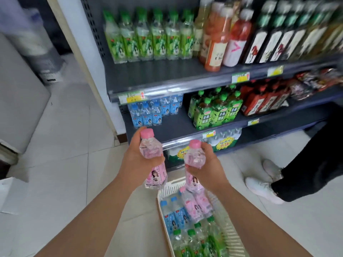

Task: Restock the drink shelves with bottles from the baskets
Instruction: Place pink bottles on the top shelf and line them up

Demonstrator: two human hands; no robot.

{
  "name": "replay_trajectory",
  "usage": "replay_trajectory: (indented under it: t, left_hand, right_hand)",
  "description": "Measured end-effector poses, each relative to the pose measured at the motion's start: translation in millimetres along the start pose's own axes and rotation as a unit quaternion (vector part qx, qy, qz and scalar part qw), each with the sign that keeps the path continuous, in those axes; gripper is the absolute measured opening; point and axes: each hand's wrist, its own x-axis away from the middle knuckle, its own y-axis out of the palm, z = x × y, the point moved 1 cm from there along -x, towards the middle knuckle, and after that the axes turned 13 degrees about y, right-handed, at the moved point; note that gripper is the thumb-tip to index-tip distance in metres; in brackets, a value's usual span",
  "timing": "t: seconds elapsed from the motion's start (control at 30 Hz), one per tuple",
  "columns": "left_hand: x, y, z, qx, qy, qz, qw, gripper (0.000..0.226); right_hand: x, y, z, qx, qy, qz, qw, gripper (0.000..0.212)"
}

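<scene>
My left hand [135,160] grips a pink-capped bottle [154,171] upright by its upper body. My right hand [206,167] grips a second pink bottle [194,160] the same way. Both are held in front of the dark grey drink shelves [167,80], just below the middle shelf. That shelf holds blue-label bottles [146,114] at the left with bare room in front of them. Under my hands a white basket [163,193] on the floor holds pink bottles [196,206], blue bottles [174,214] and green bottles [193,242].
The top shelf carries green-label bottles [146,38], orange and red drinks [217,38] and dark tea bottles [274,41]. Green tea packs [213,112] and red packs [263,101] fill the middle shelf. Another person's leg and white shoes [263,184] stand at the right. White tiled floor spreads to the left.
</scene>
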Motion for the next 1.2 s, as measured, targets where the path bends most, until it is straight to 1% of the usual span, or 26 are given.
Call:
replay_trajectory:
  t: [0.13, 0.3, 0.4, 0.53, 0.7, 0.83, 0.87, 0.97, 1.03, 1.1, 1.2]
  left_hand:
    - [-6.5, -15.2, 77.1, -0.025, 0.025, 0.003, 0.999, 0.079]
    - [-18.2, -40.8, 163.6, -0.053, 0.056, 0.017, 0.997, 0.078]
    - [-28.4, -53.4, 216.8, -0.054, 0.097, 0.009, 0.994, 0.073]
    - [-45.0, -74.9, 276.8, -0.053, 0.146, 0.015, 0.988, 0.065]
    - [-70.6, -111.9, 346.4, -0.018, 0.173, 0.024, 0.985, 0.070]
    - [-105.3, -151.0, 402.7, -0.054, 0.223, 0.042, 0.972, 0.074]
    - [-115.6, -159.8, 414.7, -0.061, 0.228, 0.044, 0.971, 0.075]
    - [-154.2, -186.8, 441.0, -0.088, 0.250, 0.057, 0.963, 0.065]
    - [-185.6, -204.8, 450.4, -0.098, 0.252, 0.075, 0.960, 0.069]
    - [-215.7, -219.0, 454.7, -0.085, 0.248, 0.088, 0.961, 0.074]
    - [-255.7, -232.0, 454.7, -0.063, 0.254, 0.101, 0.960, 0.070]
  right_hand:
    - [33.6, -53.8, -78.2, -0.028, -0.052, -0.011, 0.998, 0.062]
    - [65.9, -101.8, -166.6, -0.053, -0.101, -0.020, 0.993, 0.060]
    - [79.8, -125.1, -217.0, -0.057, -0.125, -0.018, 0.990, 0.058]
    - [93.4, -149.7, -282.8, -0.047, -0.182, -0.018, 0.982, 0.054]
    - [98.9, -172.3, -362.3, -0.063, -0.229, -0.012, 0.971, 0.061]
    - [95.1, -183.0, -428.1, -0.089, -0.263, 0.003, 0.961, 0.061]
    - [92.2, -183.8, -443.6, -0.095, -0.272, 0.009, 0.957, 0.061]
    - [78.1, -182.4, -489.9, -0.111, -0.294, 0.020, 0.949, 0.061]
    - [63.7, -178.9, -518.7, -0.129, -0.298, 0.019, 0.946, 0.063]
    - [46.4, -174.8, -543.1, -0.150, -0.298, 0.016, 0.942, 0.065]
    - [16.0, -166.7, -573.9, -0.158, -0.298, 0.021, 0.941, 0.068]
